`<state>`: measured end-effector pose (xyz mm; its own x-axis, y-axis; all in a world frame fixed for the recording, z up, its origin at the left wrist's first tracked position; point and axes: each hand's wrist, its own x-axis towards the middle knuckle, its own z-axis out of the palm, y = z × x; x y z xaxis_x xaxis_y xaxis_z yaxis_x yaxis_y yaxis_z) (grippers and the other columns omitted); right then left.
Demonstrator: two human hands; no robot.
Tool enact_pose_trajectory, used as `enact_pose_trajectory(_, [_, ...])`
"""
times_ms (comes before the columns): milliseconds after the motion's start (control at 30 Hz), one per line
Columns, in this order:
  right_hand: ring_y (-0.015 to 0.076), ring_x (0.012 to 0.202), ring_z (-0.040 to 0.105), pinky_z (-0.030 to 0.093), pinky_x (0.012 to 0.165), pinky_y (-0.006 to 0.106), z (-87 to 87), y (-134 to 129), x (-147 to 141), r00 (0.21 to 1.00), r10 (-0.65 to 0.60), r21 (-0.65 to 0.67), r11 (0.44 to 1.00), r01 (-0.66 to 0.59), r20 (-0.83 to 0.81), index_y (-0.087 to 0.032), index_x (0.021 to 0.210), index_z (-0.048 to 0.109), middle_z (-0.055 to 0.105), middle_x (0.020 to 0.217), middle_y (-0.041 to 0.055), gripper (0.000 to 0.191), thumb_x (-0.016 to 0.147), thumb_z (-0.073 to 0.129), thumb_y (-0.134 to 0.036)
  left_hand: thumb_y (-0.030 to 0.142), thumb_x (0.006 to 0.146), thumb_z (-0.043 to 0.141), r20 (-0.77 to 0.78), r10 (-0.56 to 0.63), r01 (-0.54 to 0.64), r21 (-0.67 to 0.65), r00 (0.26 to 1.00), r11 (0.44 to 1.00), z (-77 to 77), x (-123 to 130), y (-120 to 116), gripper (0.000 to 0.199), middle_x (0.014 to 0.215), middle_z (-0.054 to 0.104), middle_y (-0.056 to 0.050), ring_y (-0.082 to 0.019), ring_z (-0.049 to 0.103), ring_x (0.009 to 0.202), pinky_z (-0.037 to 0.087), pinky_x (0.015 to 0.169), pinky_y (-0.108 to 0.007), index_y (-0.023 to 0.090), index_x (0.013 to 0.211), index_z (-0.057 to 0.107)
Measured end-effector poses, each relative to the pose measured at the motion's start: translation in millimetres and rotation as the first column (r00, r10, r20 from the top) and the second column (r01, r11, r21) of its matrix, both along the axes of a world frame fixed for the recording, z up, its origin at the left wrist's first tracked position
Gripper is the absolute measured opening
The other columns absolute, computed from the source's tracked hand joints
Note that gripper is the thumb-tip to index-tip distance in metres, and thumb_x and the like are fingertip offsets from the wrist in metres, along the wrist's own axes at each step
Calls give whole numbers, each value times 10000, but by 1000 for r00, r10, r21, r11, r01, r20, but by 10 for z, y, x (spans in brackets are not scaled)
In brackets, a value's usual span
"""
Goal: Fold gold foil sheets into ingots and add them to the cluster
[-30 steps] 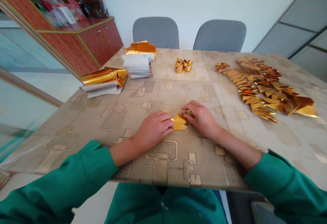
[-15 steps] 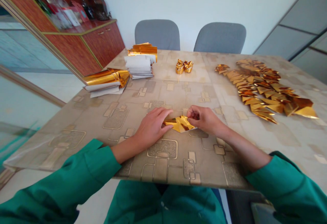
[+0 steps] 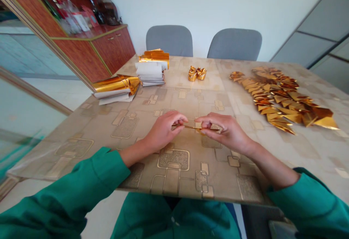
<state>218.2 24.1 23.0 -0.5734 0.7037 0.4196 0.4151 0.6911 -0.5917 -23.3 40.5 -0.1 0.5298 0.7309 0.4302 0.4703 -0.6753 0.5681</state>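
Observation:
A folded piece of gold foil paper (image 3: 191, 127) spans the gap between my hands, seen edge-on as a thin strip just over the table. My left hand (image 3: 167, 127) pinches its left end between thumb and fingers. The right end sits in the pinch of my right hand (image 3: 224, 130), thumb below and fingers curled above. Most of the paper's faces are turned out of sight, and my fingers cover both ends.
On the patterned tablecloth (image 3: 174, 177), a gold-and-white paper stack (image 3: 149, 72) and a gold roll with sheets (image 3: 117, 84) lie at back left. Two gold folded pieces (image 3: 196, 73) stand mid-back. Many gold folded pieces (image 3: 283, 93) spread rightward. Two grey chairs (image 3: 169, 40) stand behind.
The gold paper has turned from lying with its face visible to edge-on. My right hand has shifted slightly right and now grips its right end; the left hand has closed more on the other end.

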Motion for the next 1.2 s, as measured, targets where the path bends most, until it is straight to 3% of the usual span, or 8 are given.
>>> enact_pose_trajectory(100, [154,781,606,483,754,318,119,-33,35,989,107,120,986,-119,102,-230,962,675,675,813,22,119,930,563,-204,123,919,544,-79,-17,36,249,997,968,22,41,-4,133,857,654,-35,-171,580,856,459,782,-323,177,838,635])
enact_pose_trajectory(200, [169,794,562,457,749,314,138,-57,53,956,135,152,972,-179,262,-207,875,624,641,813,31,121,904,528,-139,142,969,480,-191,-32,97,342,981,935,-21,93,-47,209,875,659,-43,-162,564,827,455,748,-301,172,851,650])
enact_pose_trajectory(300, [166,760,527,424,707,292,46,-59,77,921,132,117,976,-186,366,-200,838,582,601,775,24,137,874,501,-96,172,1001,424,-342,-39,178,386,939,905,-90,121,-107,273,870,646,-46,-165,545,805,443,709,-289,170,870,662])
enact_pose_trajectory(433, [163,745,518,405,697,284,-85,-42,114,903,156,32,982,-184,399,-202,831,571,583,757,14,135,853,510,-83,178,993,439,-488,-118,309,333,865,891,-126,95,-165,248,831,632,-53,-185,543,791,452,688,-303,155,911,672])
enact_pose_trajectory(633, [161,775,561,421,718,286,-114,1,134,932,147,-86,988,-125,331,-191,889,614,630,814,32,80,933,547,-186,205,990,453,-475,-253,407,255,843,877,-137,-18,-202,236,944,676,-94,-193,596,879,516,804,-329,128,1035,671])
enact_pose_trajectory(833, [118,706,585,415,652,231,-186,80,76,977,36,-216,976,10,209,-194,899,647,657,793,1,44,921,608,-199,146,983,439,-405,-272,382,223,873,897,-184,-43,-217,239,969,683,-112,-199,602,879,538,813,-335,91,1069,655])
enact_pose_trajectory(1000, [125,710,584,416,646,235,-235,125,28,978,-26,-248,966,78,205,-185,871,663,655,782,10,32,891,638,-182,132,979,433,-308,-226,293,192,924,937,-135,-28,-241,208,958,684,-96,-187,604,875,536,822,-330,106,965,638])
enact_pose_trajectory(1200, [140,754,601,434,676,250,-261,133,-5,979,-42,-208,974,85,200,-189,861,650,660,794,13,40,887,643,-161,142,964,456,-353,-193,276,203,916,939,-147,-9,-259,281,1065,660,-108,-203,599,913,537,807,-335,105,1211,586])
